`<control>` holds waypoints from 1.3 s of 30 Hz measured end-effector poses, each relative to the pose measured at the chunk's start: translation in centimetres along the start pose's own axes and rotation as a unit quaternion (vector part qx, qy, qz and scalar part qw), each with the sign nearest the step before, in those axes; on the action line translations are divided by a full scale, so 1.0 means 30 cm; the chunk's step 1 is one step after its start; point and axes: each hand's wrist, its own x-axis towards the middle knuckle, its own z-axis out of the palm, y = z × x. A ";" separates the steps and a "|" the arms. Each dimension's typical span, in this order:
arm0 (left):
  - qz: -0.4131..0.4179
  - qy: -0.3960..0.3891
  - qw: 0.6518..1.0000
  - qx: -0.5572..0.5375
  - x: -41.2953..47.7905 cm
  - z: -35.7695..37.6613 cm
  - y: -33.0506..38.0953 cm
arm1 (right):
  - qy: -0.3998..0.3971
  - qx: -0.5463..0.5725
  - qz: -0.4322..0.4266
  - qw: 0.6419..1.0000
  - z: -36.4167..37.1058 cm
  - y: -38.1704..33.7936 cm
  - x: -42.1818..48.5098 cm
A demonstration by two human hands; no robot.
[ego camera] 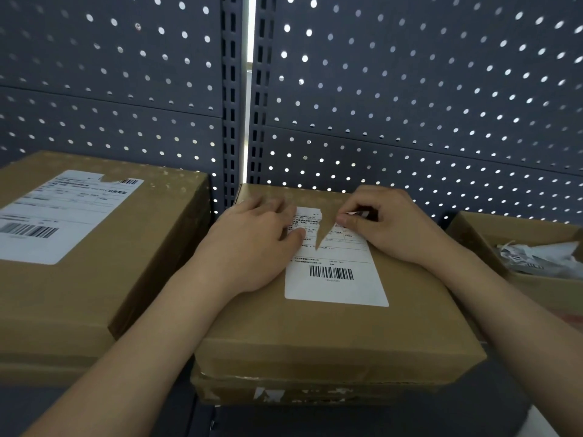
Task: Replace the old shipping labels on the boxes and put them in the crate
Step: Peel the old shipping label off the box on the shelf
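A brown cardboard box (331, 335) lies in front of me on top of another flat box. On its lid is a white shipping label (336, 279) with a barcode, torn in a V at its far edge. My left hand (255, 244) lies flat on the lid, its fingers pressing the left part of the label. My right hand (388, 225) pinches a peeled strip of the label's far right part between thumb and fingers. To the left lies a second brown box (104, 247) with a white label (60, 212), also torn at its far edge.
An open cardboard box (473, 228) at the right holds crumpled label scraps (539, 257). A dark pegboard wall (410, 89) stands right behind the boxes. The boxes rest on a dark shelf (347, 421).
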 end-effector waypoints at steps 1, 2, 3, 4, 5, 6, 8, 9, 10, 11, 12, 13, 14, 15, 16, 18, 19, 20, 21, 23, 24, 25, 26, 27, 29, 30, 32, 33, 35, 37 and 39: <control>0.001 0.002 1.000 0.001 0.000 0.001 -0.001 | 0.006 0.009 -0.001 1.000 -0.001 0.000 -0.002; 0.002 0.003 1.000 0.002 0.000 0.001 -0.001 | 0.006 0.007 -0.008 1.000 -0.001 0.000 -0.004; 0.002 0.003 1.000 0.003 -0.001 0.001 -0.001 | 0.005 0.001 -0.017 1.000 -0.001 -0.001 -0.006; 0.001 0.003 1.000 0.003 -0.002 0.000 -0.001 | 0.001 -0.007 -0.026 1.000 -0.002 -0.005 -0.008; 0.000 0.002 1.000 0.003 -0.001 0.000 0.000 | 0.000 -0.013 -0.034 0.999 -0.003 -0.008 -0.010; 0.000 0.001 1.000 0.002 -0.002 -0.001 0.000 | 0.000 -0.016 -0.043 0.999 -0.005 -0.010 -0.011; 0.002 0.002 1.000 0.000 -0.002 -0.002 0.001 | 0.002 -0.024 -0.063 0.998 -0.007 -0.014 -0.014; 0.003 0.004 1.000 -0.001 -0.002 -0.002 0.002 | 0.006 -0.027 -0.074 0.997 -0.009 -0.015 -0.015; 0.004 0.005 1.000 -0.001 -0.002 -0.001 0.002 | 0.011 -0.027 -0.084 0.996 -0.010 -0.015 -0.016; 0.005 0.006 1.000 -0.001 -0.003 -0.001 0.001 | 0.017 -0.028 -0.093 0.995 -0.011 -0.014 -0.016; 0.006 0.007 1.000 -0.001 -0.002 0.001 -0.001 | 0.022 -0.028 -0.103 0.994 -0.010 -0.015 -0.016; 0.007 0.008 1.000 -0.001 -0.001 0.002 -0.003 | 0.026 -0.027 -0.112 0.993 -0.010 -0.016 -0.016; 0.008 0.008 1.000 -0.001 0.000 0.004 -0.004 | 0.029 -0.025 -0.119 0.992 -0.011 -0.017 -0.016; 0.008 0.008 1.000 -0.001 0.002 0.005 -0.005 | 0.032 -0.024 -0.124 0.991 -0.012 -0.018 -0.017; 0.008 0.006 1.000 -0.002 0.003 0.005 -0.006 | 0.034 -0.021 -0.123 0.992 -0.015 -0.022 -0.019; 0.008 0.000 1.000 -0.004 0.006 0.001 -0.007 | 0.016 -0.015 -0.090 0.996 -0.021 -0.036 -0.020; 0.009 -0.005 1.000 -0.006 0.007 -0.002 -0.008 | -0.002 -0.016 -0.061 0.998 -0.025 -0.046 -0.020; 0.011 -0.012 1.000 -0.010 0.006 -0.006 -0.008 | -0.020 -0.019 -0.038 0.999 -0.031 -0.057 -0.020; 0.011 -0.020 1.000 -0.014 0.006 -0.012 -0.007 | -0.036 -0.023 -0.018 0.999 -0.039 -0.070 -0.018; 0.006 -0.030 0.999 -0.016 0.001 -0.026 0.001 | -0.058 -0.020 0.014 0.998 -0.056 -0.099 -0.018; 0.004 -0.031 0.999 -0.009 -0.003 -0.032 0.005 | -0.062 -0.022 0.028 0.997 -0.061 -0.112 -0.023; 0.005 -0.030 1.000 0.001 -0.008 -0.040 0.010 | -0.060 -0.031 0.038 0.997 -0.061 -0.121 -0.030; 0.007 -0.029 0.999 0.012 -0.014 -0.048 0.013 | -0.051 -0.045 0.046 0.997 -0.055 -0.128 -0.040; 0.012 -0.028 0.999 0.020 -0.018 -0.054 0.012 | -0.036 -0.055 0.050 0.997 -0.045 -0.132 -0.052; 0.014 -0.023 0.999 0.022 -0.029 -0.059 0.007 | -0.003 -0.057 0.050 0.997 -0.020 -0.138 -0.074; 0.010 -0.021 0.999 0.022 -0.036 -0.057 0.004 | 0.010 -0.055 0.048 0.997 -0.009 -0.139 -0.082; 0.002 -0.018 1.000 0.012 -0.048 -0.052 0.003 | 0.033 -0.042 0.045 0.998 0.000 -0.137 -0.093; -0.001 -0.020 1.000 -0.001 -0.053 -0.048 0.005 | 0.040 -0.032 0.046 0.998 0.001 -0.136 -0.096; -0.004 -0.021 0.999 -0.024 -0.059 -0.043 0.006 | 0.044 -0.023 0.043 0.998 0.002 -0.138 -0.099; -0.006 -0.019 0.999 -0.035 -0.059 -0.038 0.001 | 0.043 -0.019 0.043 0.998 0.003 -0.141 -0.103; -0.009 -0.022 0.999 -0.044 -0.060 -0.034 -0.003 | 0.045 -0.010 0.046 0.998 0.002 -0.144 -0.109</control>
